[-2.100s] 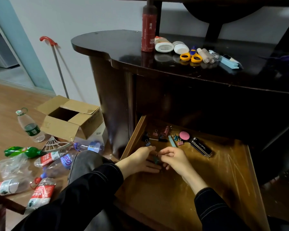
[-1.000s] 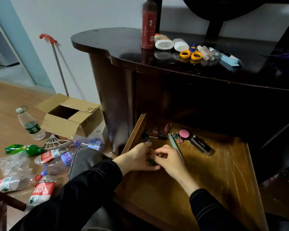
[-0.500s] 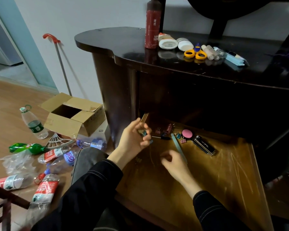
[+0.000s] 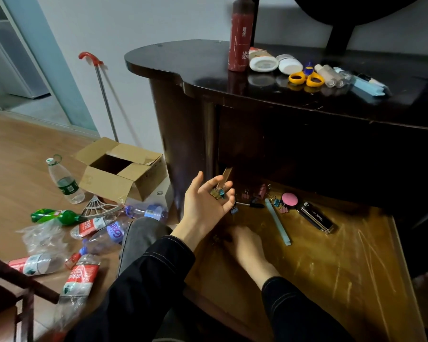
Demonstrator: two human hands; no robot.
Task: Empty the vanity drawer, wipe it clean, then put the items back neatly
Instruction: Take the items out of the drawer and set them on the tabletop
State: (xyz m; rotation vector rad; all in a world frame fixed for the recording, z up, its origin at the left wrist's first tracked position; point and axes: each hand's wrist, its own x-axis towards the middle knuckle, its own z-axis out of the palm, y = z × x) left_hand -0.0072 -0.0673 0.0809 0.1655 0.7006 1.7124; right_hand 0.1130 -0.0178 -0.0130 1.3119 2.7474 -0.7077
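Observation:
The vanity drawer (image 4: 331, 267) is pulled out, and its scratched wooden floor shows. My left hand (image 4: 203, 206) is raised palm up over the drawer's back left corner, with its fingers curled round several small coloured binder clips (image 4: 218, 193). My right hand (image 4: 245, 245) is low on the drawer floor with its fingers bent down by a small clip. Its fingertips are blurred. Still in the drawer are more binder clips (image 4: 246, 194), a black pen (image 4: 253, 205), a light blue stick (image 4: 277, 220), a pink round compact (image 4: 289, 199) and a black case (image 4: 316, 217).
On the dark vanity top (image 4: 183, 60) stand a red bottle (image 4: 240, 35), white tubes (image 4: 263, 62), yellow scissors (image 4: 305, 79) and small bottles. On the floor to the left are an open cardboard box (image 4: 119, 169), several plastic bottles (image 4: 64, 181) and a red-handled pole (image 4: 104, 95). A chair (image 4: 8, 292) is at the bottom left.
My hands were together on the drawer floor. The left hand has since lifted palm up with clips in it, while the right stays low on the floor.

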